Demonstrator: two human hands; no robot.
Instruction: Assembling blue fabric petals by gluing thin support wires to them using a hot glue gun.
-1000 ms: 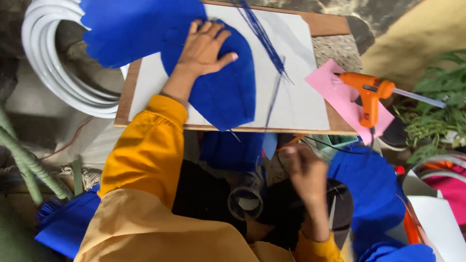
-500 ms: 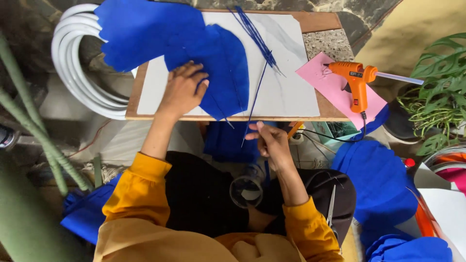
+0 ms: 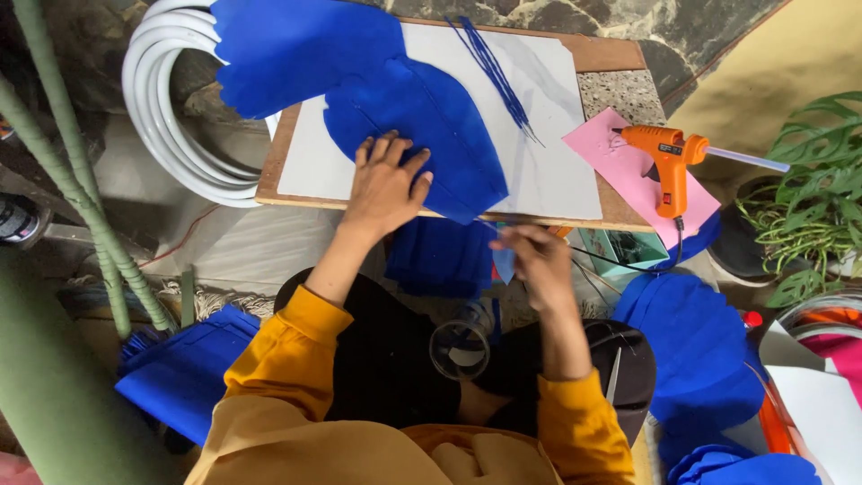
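My left hand (image 3: 386, 184) lies flat, fingers spread, on a blue petal-shaped piece (image 3: 453, 135) that rests on a white board (image 3: 557, 180). A larger blue piece (image 3: 296, 54) overlaps the board's far left corner. My right hand (image 3: 537, 260) hovers at the board's near edge, blurred by motion. Its fingers pinch a small pale-blue scrap (image 3: 505, 266). A bundle of thin blue strips (image 3: 498, 76) lies across the board, apart from both hands.
An orange glue gun (image 3: 669, 157) sits on a pink sheet (image 3: 620, 175) at the right. More blue pieces are stacked at right (image 3: 700, 350) and left (image 3: 189, 368). Coiled white hose (image 3: 171, 126), green poles (image 3: 81, 198), a potted plant (image 3: 817, 198) and a clear tape roll (image 3: 460, 346) surround me.
My right hand rose from my lap to the board's near edge and no longer touches the long blue strip. My left hand slid toward the near edge of the blue piece.
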